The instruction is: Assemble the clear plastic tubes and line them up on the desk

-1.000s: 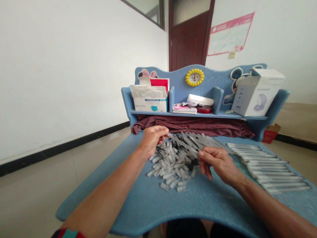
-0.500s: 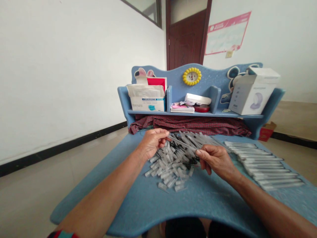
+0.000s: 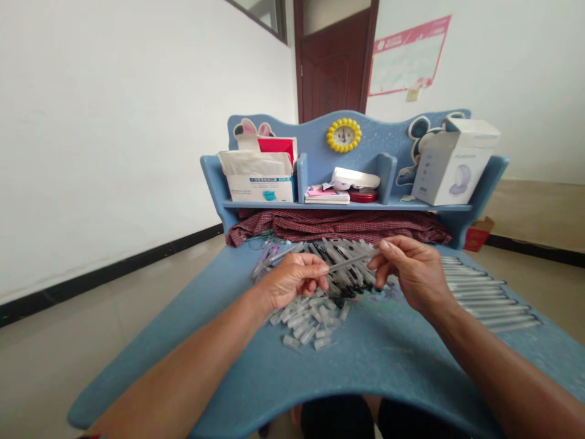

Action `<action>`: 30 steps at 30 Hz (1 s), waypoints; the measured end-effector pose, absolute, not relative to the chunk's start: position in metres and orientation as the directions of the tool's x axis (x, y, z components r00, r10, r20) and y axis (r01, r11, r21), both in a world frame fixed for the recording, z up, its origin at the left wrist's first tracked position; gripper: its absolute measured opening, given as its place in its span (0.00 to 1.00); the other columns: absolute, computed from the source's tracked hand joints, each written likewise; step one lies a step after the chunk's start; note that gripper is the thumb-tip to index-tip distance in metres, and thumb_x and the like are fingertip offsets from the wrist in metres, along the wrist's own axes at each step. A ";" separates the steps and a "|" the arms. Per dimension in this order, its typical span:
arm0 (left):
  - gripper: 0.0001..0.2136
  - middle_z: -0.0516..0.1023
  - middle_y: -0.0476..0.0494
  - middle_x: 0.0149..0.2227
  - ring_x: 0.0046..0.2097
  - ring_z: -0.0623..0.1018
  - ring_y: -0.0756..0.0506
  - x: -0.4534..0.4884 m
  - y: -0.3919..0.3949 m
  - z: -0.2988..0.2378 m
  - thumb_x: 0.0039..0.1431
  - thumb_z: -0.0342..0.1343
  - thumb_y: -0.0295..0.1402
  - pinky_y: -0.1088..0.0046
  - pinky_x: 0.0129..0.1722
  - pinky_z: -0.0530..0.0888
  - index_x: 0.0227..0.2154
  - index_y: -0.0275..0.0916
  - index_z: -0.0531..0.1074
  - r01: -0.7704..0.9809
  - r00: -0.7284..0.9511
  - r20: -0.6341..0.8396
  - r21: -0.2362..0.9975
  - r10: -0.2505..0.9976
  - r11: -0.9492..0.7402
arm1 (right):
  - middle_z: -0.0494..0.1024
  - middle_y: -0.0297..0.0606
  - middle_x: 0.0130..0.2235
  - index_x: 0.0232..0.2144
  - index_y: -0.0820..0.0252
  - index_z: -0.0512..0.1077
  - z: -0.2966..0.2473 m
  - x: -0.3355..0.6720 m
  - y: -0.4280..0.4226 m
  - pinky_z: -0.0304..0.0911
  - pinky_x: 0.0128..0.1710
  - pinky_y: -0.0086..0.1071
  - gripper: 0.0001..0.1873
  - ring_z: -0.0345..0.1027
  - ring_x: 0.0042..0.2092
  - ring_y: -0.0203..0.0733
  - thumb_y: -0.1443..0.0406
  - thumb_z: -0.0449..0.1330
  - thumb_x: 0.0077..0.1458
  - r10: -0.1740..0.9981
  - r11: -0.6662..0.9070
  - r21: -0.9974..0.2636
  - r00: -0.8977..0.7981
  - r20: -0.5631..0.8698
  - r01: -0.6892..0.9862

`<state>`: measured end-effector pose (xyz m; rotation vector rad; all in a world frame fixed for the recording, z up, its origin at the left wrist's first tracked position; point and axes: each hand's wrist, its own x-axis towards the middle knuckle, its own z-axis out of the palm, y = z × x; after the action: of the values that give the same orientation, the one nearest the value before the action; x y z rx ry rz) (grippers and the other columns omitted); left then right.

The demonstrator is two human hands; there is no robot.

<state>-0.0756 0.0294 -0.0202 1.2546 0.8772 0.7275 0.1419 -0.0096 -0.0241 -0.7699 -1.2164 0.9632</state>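
Between my two hands a slim translucent pen barrel point(image 3: 348, 263) stretches at a slight slant, its right end higher. My left hand point(image 3: 295, 279) pinches the near left end between thumb and fingers. The other end sits in the closed thumb and fingers of my right hand point(image 3: 409, 268). Below my left hand lies a heap of clear pen caps point(image 3: 301, 320) on the blue desk point(image 3: 365, 366). Behind the held barrel is a pile of pen barrels with black parts point(image 3: 347, 249). Finished-looking pens point(image 3: 496, 299) lie in a row right of my right hand.
A blue shelf point(image 3: 340, 206) at the back carries a mask box point(image 3: 260, 188), papers point(image 3: 326, 196), a red round tin point(image 3: 364, 196) and a white box point(image 3: 452, 167). Checked cloth point(image 3: 338, 225) is bunched beneath it. A yellow flower-shaped clock point(image 3: 343, 135) is fixed above.
The held barrel has swung from sloping down to the right to rising rightward. My left hand came lower and my right hand went up. The view shifted slightly.
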 end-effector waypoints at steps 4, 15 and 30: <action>0.11 0.77 0.44 0.20 0.17 0.66 0.56 -0.072 0.023 -0.019 0.48 0.61 0.37 0.82 0.17 0.61 0.25 0.32 0.72 0.160 0.604 -0.131 0.986 0.786 0.042 | 0.77 0.37 0.22 0.27 0.64 0.69 -0.022 0.143 -0.009 0.60 0.13 0.27 0.14 0.66 0.15 0.36 0.57 0.62 0.49 0.915 0.402 -0.895 0.067 0.397 -0.195; 0.11 0.74 0.47 0.18 0.15 0.60 0.58 -0.072 0.017 -0.011 0.50 0.59 0.37 0.82 0.15 0.53 0.27 0.32 0.71 0.128 0.628 -0.058 0.991 0.776 -0.029 | 0.77 0.37 0.22 0.27 0.63 0.68 -0.018 0.138 -0.012 0.62 0.14 0.27 0.13 0.67 0.15 0.37 0.57 0.61 0.50 0.922 0.386 -0.881 0.074 0.381 -0.274; 0.12 0.72 0.50 0.18 0.16 0.59 0.59 -0.077 0.024 -0.006 0.47 0.60 0.37 0.83 0.15 0.50 0.27 0.33 0.69 -0.065 0.510 0.034 0.998 0.859 -0.001 | 0.73 0.35 0.19 0.24 0.61 0.70 -0.041 0.142 -0.002 0.55 0.17 0.27 0.16 0.64 0.17 0.34 0.56 0.54 0.54 0.923 0.386 -0.792 -0.191 0.335 0.473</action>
<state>-0.0770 0.0235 -0.0065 1.3846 0.7552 0.8479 0.1417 -0.0019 -0.0405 -1.2140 -1.8154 0.6828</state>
